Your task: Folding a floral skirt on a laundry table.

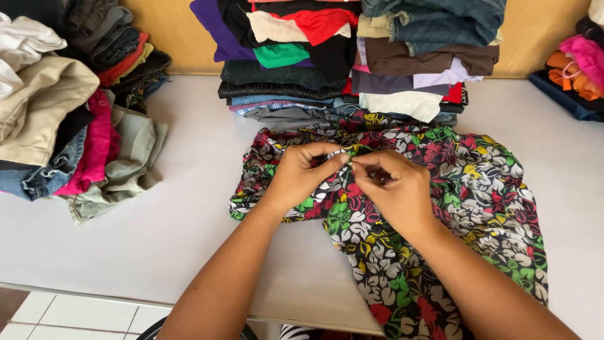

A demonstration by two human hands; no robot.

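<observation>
On the white table (157, 220), left hand (302, 173) and right hand (393, 189) pinch the floral garment (478, 189) tightly.

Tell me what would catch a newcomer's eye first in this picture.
The floral garment, spread mid-table, with the left hand and right hand pinching its fabric together. Behind it stand tall stacks of folded clothes; a looser clothes heap sits far left.

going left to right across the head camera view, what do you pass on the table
loose clothes pile → left hand → right hand, both pinching the floral garment → pink and orange clothes at the right edge, all on the white table
</observation>
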